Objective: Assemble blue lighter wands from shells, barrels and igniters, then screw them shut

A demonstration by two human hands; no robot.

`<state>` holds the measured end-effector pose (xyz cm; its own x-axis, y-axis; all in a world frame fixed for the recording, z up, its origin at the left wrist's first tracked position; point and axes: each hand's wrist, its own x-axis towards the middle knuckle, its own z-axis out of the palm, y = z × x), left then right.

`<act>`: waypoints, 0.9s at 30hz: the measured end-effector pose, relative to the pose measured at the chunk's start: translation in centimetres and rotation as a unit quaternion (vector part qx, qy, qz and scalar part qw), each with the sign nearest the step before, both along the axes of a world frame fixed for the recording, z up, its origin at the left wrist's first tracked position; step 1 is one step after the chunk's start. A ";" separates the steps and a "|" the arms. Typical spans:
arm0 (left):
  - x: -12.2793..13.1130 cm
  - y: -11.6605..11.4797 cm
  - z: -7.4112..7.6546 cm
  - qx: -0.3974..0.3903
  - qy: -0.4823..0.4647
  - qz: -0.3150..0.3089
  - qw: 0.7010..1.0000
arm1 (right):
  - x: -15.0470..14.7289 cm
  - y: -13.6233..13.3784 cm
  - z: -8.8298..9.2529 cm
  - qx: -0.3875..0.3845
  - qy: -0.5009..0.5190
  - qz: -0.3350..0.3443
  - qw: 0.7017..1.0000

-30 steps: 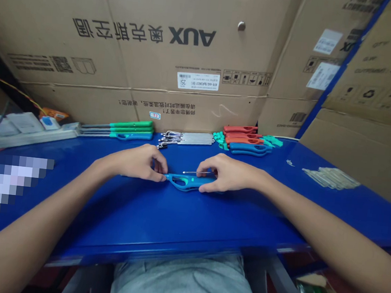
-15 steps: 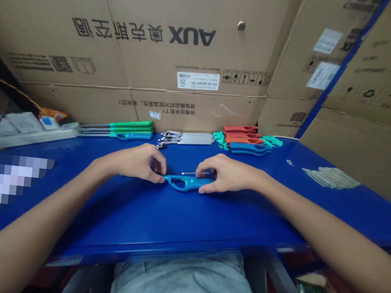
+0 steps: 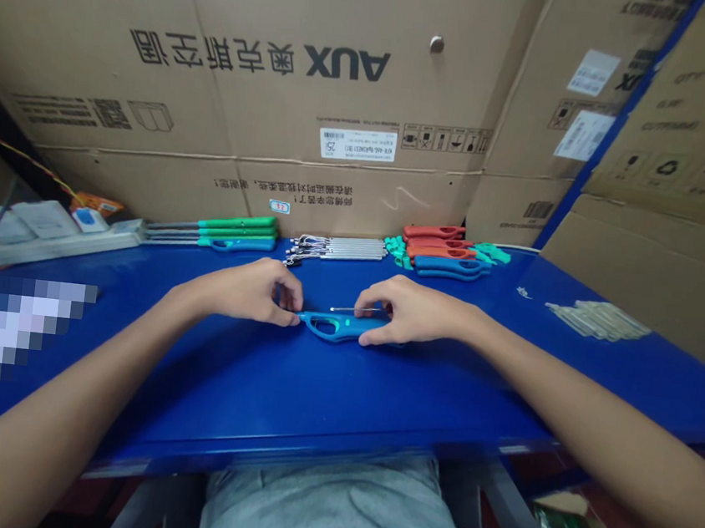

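On the table in front of me lies a blue lighter body [image 3: 337, 327] with a trigger opening and a small green piece in it. My left hand [image 3: 261, 290] pinches its narrow left end between thumb and fingertips. The handle end is gripped by my right hand [image 3: 407, 310], thumb on the near side. A thin metal rod [image 3: 343, 308] juts leftward from under the right fingers, just behind the lighter body; its other end is hidden in that hand. Behind the hands sits a bundle of silver lighter tubes [image 3: 354, 249] with wires at their left ends.
Green-handled assembled lighters [image 3: 236, 225] lie at back left beside a power strip [image 3: 65, 244]. Red and blue lighter bodies [image 3: 446, 265] are stacked at back right among small teal pieces [image 3: 397, 252]. Pale thin sticks [image 3: 598, 320] lie on the right. Cardboard [image 3: 248, 119] walls the blue table [image 3: 313, 403].
Almost nothing differs. Both hands keep their hold, and the lighter body sits very slightly higher in view and a touch to the right.
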<state>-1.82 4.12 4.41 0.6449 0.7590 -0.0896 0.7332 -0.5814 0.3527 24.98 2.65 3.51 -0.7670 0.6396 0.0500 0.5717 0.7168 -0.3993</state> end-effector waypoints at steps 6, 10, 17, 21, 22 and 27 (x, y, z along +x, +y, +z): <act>0.1 0.1 -0.1 -0.010 -0.012 0.007 1.000 | 0.1 0.1 0.0 -0.003 0.002 -0.005 1.000; 0.1 0.1 -0.2 -0.003 -0.012 0.007 1.000 | 0.0 0.1 0.0 0.000 -0.003 -0.008 1.000; 0.1 -0.1 -0.2 0.008 -0.020 0.006 1.000 | 0.3 0.1 0.5 0.005 0.018 -0.011 1.000; 0.7 -0.4 -0.4 0.038 -0.042 0.000 0.998 | 1.1 0.3 1.6 0.026 0.053 -0.048 0.997; 0.8 -0.4 -0.5 0.043 -0.047 0.002 0.998 | 1.3 0.4 1.8 0.026 0.058 -0.055 0.996; 1.5 -0.3 -1.4 0.035 -0.065 0.003 0.997 | 1.8 0.6 2.3 0.010 0.053 -0.052 0.997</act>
